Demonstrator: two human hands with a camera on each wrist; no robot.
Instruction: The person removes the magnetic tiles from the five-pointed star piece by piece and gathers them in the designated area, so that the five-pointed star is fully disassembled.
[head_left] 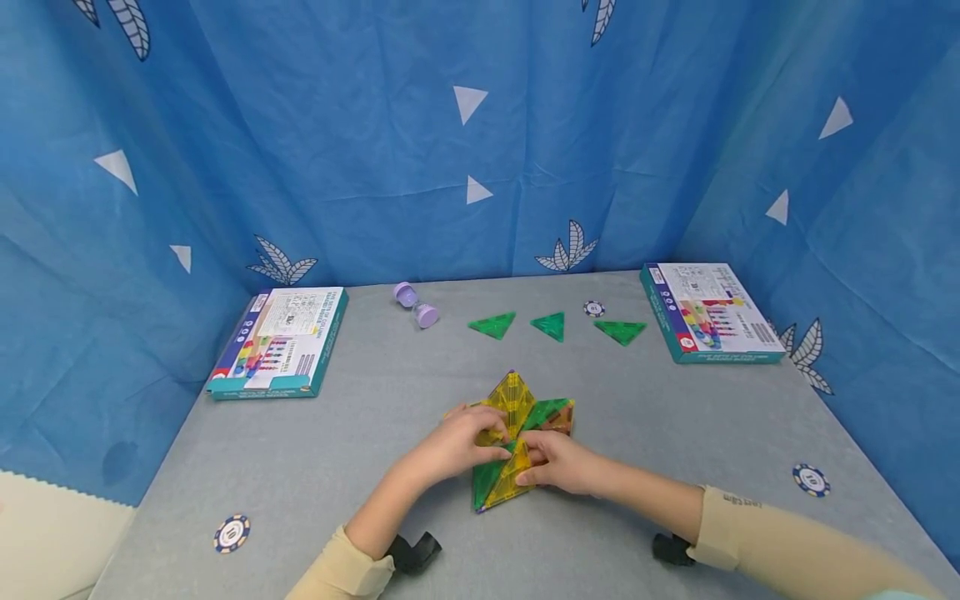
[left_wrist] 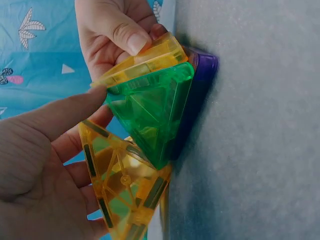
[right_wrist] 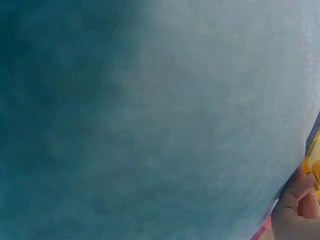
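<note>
Translucent triangular magnetic tiles in yellow, green and brown form a pointed, star-like build [head_left: 512,396] on the table. My left hand [head_left: 461,446] reaches over its left side with fingers curled. In the left wrist view, its thumb touches the upper corner of a green triangular tile [left_wrist: 150,100], while its fingers lie behind a yellow triangular tile [left_wrist: 125,180]. From the right, my right hand [head_left: 562,462] pinches a yellow triangular tile [head_left: 510,477] at the near side. Beneath the green tile shows a purple tile edge [left_wrist: 205,67]. Only the right hand's fingertips and a yellow corner [right_wrist: 314,157] enter the right wrist view.
Three green triangular tiles [head_left: 492,325] lie in a row behind the build. A purple-capped hourglass [head_left: 416,305] lies to their left. Flat toy boxes rest at back left [head_left: 277,342] and back right [head_left: 712,312]. Poker chips [head_left: 232,533] lie about the grey table [head_left: 360,467].
</note>
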